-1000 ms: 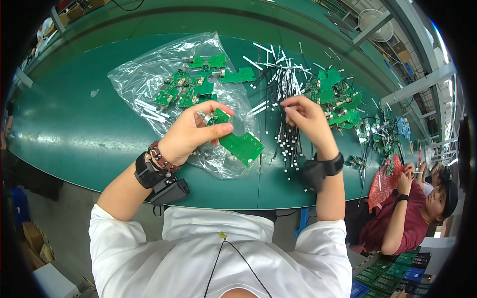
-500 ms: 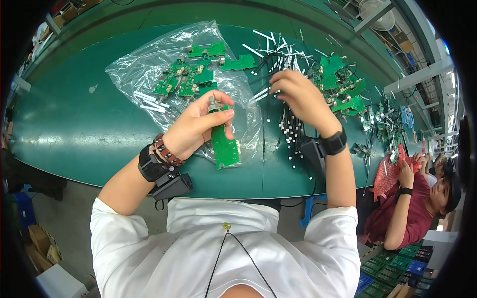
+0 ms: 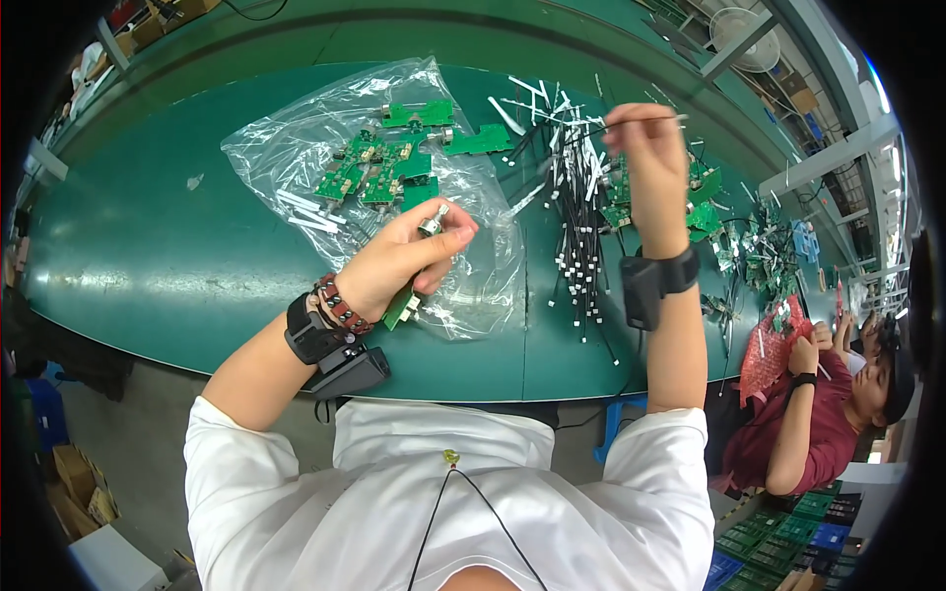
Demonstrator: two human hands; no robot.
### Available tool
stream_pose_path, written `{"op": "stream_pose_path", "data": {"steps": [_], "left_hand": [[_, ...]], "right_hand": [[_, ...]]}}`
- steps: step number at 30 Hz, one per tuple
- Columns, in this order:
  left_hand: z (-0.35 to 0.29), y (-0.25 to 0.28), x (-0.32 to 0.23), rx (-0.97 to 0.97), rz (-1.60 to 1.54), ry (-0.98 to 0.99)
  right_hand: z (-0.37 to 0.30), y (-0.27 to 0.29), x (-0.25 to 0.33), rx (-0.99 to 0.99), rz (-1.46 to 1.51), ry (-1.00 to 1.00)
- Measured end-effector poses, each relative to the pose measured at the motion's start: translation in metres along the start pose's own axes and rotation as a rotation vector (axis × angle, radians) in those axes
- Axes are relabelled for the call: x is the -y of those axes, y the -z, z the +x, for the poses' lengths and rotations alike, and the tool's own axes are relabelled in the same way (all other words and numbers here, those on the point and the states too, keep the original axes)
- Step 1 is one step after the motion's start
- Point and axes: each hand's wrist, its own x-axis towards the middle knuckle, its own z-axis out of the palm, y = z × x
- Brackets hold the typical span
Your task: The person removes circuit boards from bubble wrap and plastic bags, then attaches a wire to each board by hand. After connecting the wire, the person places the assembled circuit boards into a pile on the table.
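A long green work table (image 3: 148,256) with a curved edge fills the upper half of the view, and on it a large crumpled clear plastic bag (image 3: 296,148) lies spread open. On and around the bag's far end sits a cluster of small green circuit boards (image 3: 379,167) carrying metal parts, with a few white sleeved pieces (image 3: 301,207) just beside them on the plastic. To the right of the bag a loose pile of thin black wires with white ends (image 3: 581,227) fans toward the person, and beyond it more green boards (image 3: 705,202) lie scattered. At the right edge a co-worker in a dark red shirt (image 3: 823,433) holds a red mesh bag (image 3: 769,350). The person's left hand (image 3: 399,261), with a black wrist device and beaded bracelet, is raised above the bag and closed around a single green circuit board (image 3: 402,307) whose lower corner sticks out beneath the palm, the fingertips pinching a small metal part at its top. The right hand (image 3: 645,148), wearing a black wrist strap, is lifted over the wire pile, its thumb and fingers pinched tightly on one thin wire (image 3: 655,120) that juts out sideways.
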Motion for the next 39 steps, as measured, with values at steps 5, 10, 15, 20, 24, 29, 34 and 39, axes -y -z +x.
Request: {"op": "stream_pose_path", "data": {"steps": [5, 10, 15, 20, 24, 29, 34, 39], "left_hand": [[-0.004, -0.007, -0.003, 0.014, 0.154, -0.033], [-0.007, -0.019, -0.010, 0.012, 0.406, -0.127], [-0.010, -0.019, -0.013, 0.133, 0.592, -0.021], [-0.008, -0.010, 0.000, 0.019, 0.105, -0.147], [-0.003, -0.003, 0.000, -0.196, -0.008, -0.250], [0.001, -0.006, -0.001, -0.341, -0.120, -0.206], [0.005, -0.006, 0.006, -0.272, 0.025, -0.264], [0.001, 0.000, -0.005, -0.072, -0.117, -0.133]], "right_hand": [[0.001, -0.006, 0.029, -0.253, 0.423, -0.003], [-0.031, -0.046, 0.039, -0.196, 0.578, -0.188], [-0.050, -0.056, 0.030, -0.178, 0.517, -0.163], [-0.065, -0.051, 0.033, 0.041, 0.350, 0.089], [-0.063, -0.062, 0.047, 0.088, 0.398, -0.067], [-0.066, -0.063, 0.032, 0.010, 0.494, -0.264], [-0.069, -0.066, 0.020, -0.043, 0.564, -0.509], [-0.075, -0.076, 0.017, 0.030, 0.702, -0.554]]}}
